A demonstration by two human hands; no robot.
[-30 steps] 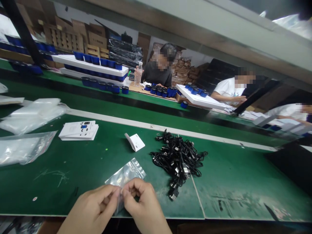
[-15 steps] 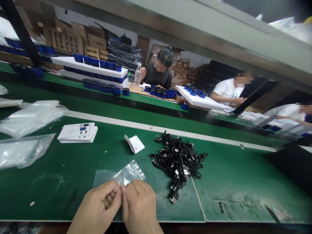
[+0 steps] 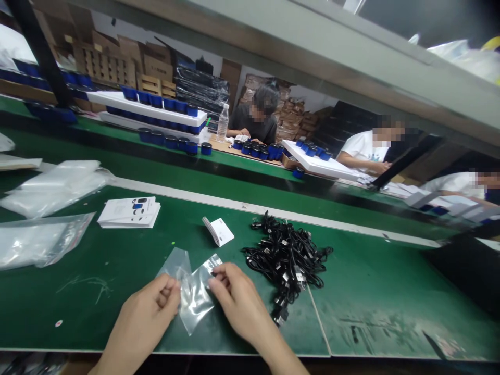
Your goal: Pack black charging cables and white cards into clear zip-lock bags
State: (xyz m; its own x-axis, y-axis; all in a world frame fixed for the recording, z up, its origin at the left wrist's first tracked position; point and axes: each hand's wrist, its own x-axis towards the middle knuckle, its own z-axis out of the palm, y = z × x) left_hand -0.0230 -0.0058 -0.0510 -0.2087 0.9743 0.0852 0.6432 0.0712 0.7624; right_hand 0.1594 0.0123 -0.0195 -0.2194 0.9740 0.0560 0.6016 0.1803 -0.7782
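Observation:
My left hand (image 3: 158, 302) is closed, pinching the left edge of a clear zip-lock bag (image 3: 198, 299). At its upper right edge, near the zip strip, my right hand (image 3: 234, 289) grips the same bag between thumb and fingers. Another piece of clear plastic, seemingly a second bag (image 3: 176, 259), sticks up behind my left fingers; whether the two are joined I cannot tell. To the right of my right hand lies a heap of coiled black USB cables (image 3: 287, 258). A small folded white booklet (image 3: 219, 232) stands partly open beyond the bag.
A stack of printed leaflets (image 3: 128, 212) lies left of the booklet. Packs of clear bags (image 3: 47, 237) are at the far left. Blue-and-black containers (image 3: 191, 148) line the far side, with white foam trays (image 3: 152, 110) and a water bottle (image 3: 222, 123). Several people sit opposite, under an overhead beam (image 3: 273, 57).
My hands have moved apart from fingertips touching. The bag is now stretched between them and hangs lower, and the second piece of plastic has risen at the left.

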